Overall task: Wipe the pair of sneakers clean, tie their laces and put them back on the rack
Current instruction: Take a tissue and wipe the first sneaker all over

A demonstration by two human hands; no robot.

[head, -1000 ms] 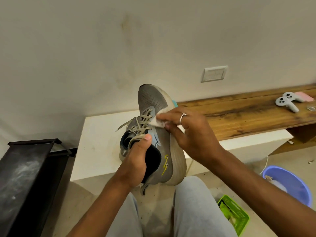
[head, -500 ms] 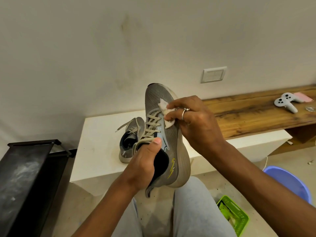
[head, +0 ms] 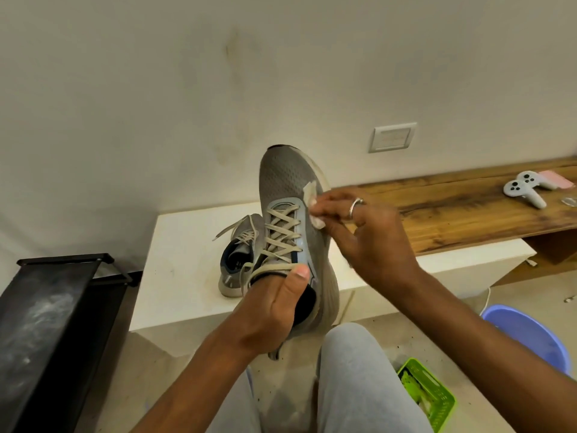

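Observation:
A grey sneaker with beige laces stands toe-up in mid air. My left hand grips it at the collar, fingers inside the opening and thumb on the tongue. My right hand pinches a small white wipe against the shoe's right side by the upper eyelets. The second grey sneaker rests on the white bench behind, partly hidden, its laces loose. The black shoe rack stands at the lower left.
A wooden shelf at the right holds two white game controllers. A purple basin and a green basket sit on the floor at the right. My grey-trousered knees fill the bottom centre.
The held sneaker has turned so its laces face me and has risen a little. My right hand with the wipe has slid from the lace area to the shoe's right side.

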